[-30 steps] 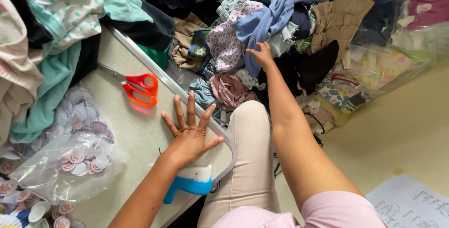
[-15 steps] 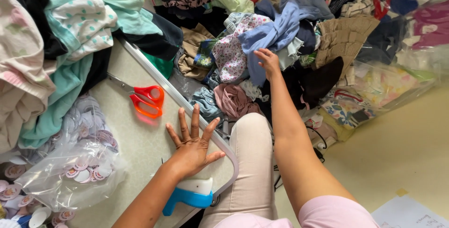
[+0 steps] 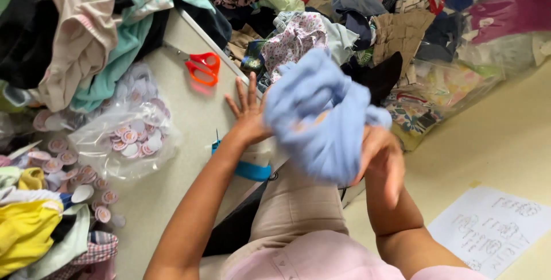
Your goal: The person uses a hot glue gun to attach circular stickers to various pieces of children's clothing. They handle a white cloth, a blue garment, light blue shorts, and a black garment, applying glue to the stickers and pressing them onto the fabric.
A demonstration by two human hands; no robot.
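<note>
My right hand (image 3: 381, 162) grips a light blue garment (image 3: 318, 113) and holds it up over my lap, blurred by motion. The cloth covers part of my left hand (image 3: 248, 113), which rests flat with fingers spread on the edge of the grey table (image 3: 189, 119). A blue and white tool (image 3: 245, 165) lies just under my left wrist. Orange-handled scissors (image 3: 204, 67) sit on the table a little beyond my left fingers.
A big heap of mixed clothes (image 3: 321, 22) fills the floor ahead. More garments (image 3: 74, 33) pile on the table's left. A clear bag of round tags (image 3: 123, 139) lies left of my arm. Bagged fabric (image 3: 488, 33) and a written paper sheet (image 3: 493, 228) are on the right.
My right hand has pulled the light blue garment out of the heap and brought it back toward my lap. My left hand stays flat on the table edge.
</note>
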